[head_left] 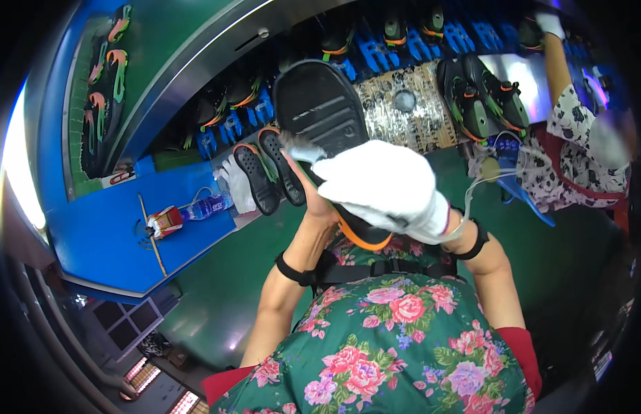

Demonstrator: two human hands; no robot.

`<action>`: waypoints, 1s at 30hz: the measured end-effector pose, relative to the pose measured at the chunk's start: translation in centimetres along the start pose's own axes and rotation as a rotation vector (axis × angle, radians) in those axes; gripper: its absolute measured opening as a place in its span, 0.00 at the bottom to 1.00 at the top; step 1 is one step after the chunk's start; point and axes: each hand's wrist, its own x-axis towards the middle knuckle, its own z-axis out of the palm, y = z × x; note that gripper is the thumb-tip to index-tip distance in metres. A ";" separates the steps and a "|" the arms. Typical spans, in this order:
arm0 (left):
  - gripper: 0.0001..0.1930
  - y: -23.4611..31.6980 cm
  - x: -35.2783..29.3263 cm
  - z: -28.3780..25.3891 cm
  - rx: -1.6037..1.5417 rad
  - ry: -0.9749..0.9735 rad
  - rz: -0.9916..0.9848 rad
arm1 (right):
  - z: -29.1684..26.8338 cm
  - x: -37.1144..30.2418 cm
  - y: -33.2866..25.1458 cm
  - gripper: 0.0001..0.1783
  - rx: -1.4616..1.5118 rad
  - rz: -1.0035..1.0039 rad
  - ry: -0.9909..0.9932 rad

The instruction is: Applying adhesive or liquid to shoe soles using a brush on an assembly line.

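Note:
Close in front of my body, my bare left hand (316,196) grips a dark shoe (365,235) with an orange edge along its sole. My right hand (386,185), in a white glove, lies closed over the same shoe and hides most of it. A blurred grey-white thing (305,149), brush-like in look, juts out beyond the gloved fingers; what they hold is hidden. Just left of my left hand, two black shoes (256,176) stand with their perforated soles showing. A large black ribbed pad (319,103) lies beyond my hands.
A blue table (120,241) at the left bears a bottle (209,205), a red packet (166,222) and a white glove (236,183). Shoes on blue holders (379,55) line the far side. Two dark shoes (482,103) stand right, near a co-worker in a patterned top (541,169).

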 end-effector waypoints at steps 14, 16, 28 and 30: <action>0.53 1.3 1.1 0.2 -0.015 -0.009 0.105 | 0.0 -1.3 1.1 0.17 0.191 0.046 0.096; 0.55 1.5 1.2 0.9 0.031 0.015 0.041 | 1.8 -2.4 0.9 0.17 0.192 0.082 0.122; 0.66 3.1 2.8 3.6 -0.019 -0.353 -0.091 | 1.8 -3.7 -0.5 0.18 0.103 0.023 -0.022; 0.62 3.2 2.7 3.3 -0.025 -0.382 -0.066 | 0.9 -3.2 -0.1 0.17 0.243 0.025 0.012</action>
